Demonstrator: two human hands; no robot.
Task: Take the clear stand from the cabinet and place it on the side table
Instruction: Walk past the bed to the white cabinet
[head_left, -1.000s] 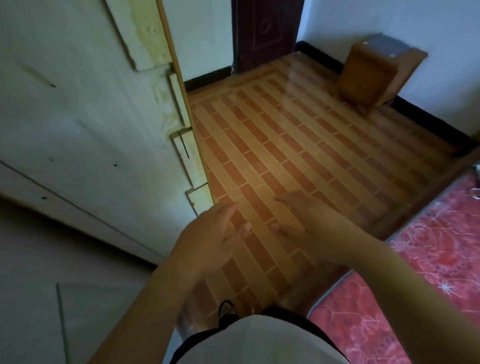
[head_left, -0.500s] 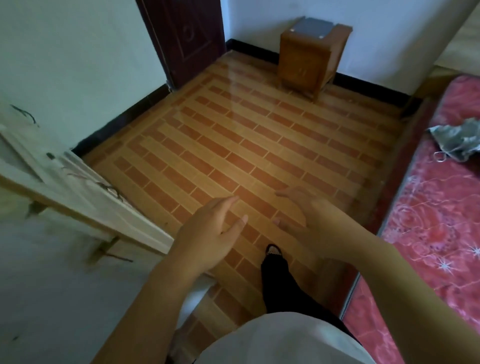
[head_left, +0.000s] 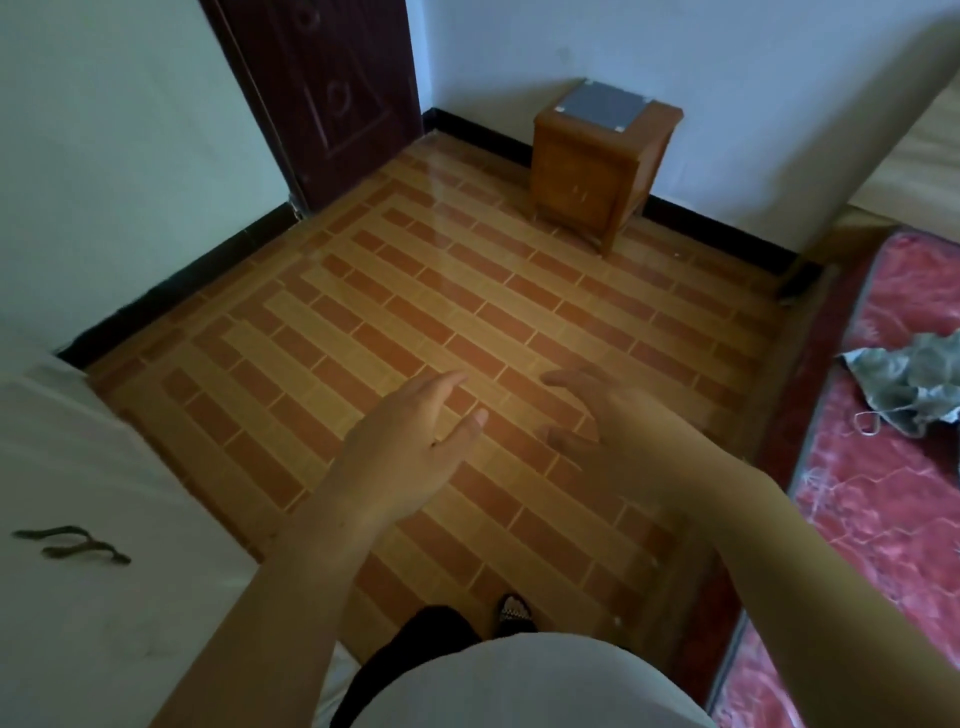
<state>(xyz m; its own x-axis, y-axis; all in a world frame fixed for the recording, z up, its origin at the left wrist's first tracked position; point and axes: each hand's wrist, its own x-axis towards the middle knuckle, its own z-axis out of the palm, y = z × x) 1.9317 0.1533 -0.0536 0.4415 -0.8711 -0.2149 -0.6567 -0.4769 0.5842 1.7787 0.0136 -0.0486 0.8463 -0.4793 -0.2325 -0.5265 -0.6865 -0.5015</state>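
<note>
The clear stand (head_left: 511, 410) is almost invisible. It shows only as a faint sheen between my hands and a haze over my right hand. My left hand (head_left: 410, 447) grips its left side with fingers and thumb curled. On its right side, my right hand (head_left: 587, 421) holds it the same way, above the tiled floor. The wooden side table (head_left: 597, 171) with a grey top panel stands against the far wall, well beyond my hands. The white cabinet (head_left: 78, 467) with dark handles is at my left.
A dark brown door (head_left: 332, 93) is at the back left. A bed with a red mattress (head_left: 883, 493) runs along the right, with a grey crumpled cloth (head_left: 909, 384) on it. Brick-pattern floor (head_left: 415, 291) lies between me and the side table.
My view has swung right, away from the open cabinet door and toward the room. The side table has moved nearer the centre. Both hands keep the same hold in front of me.
</note>
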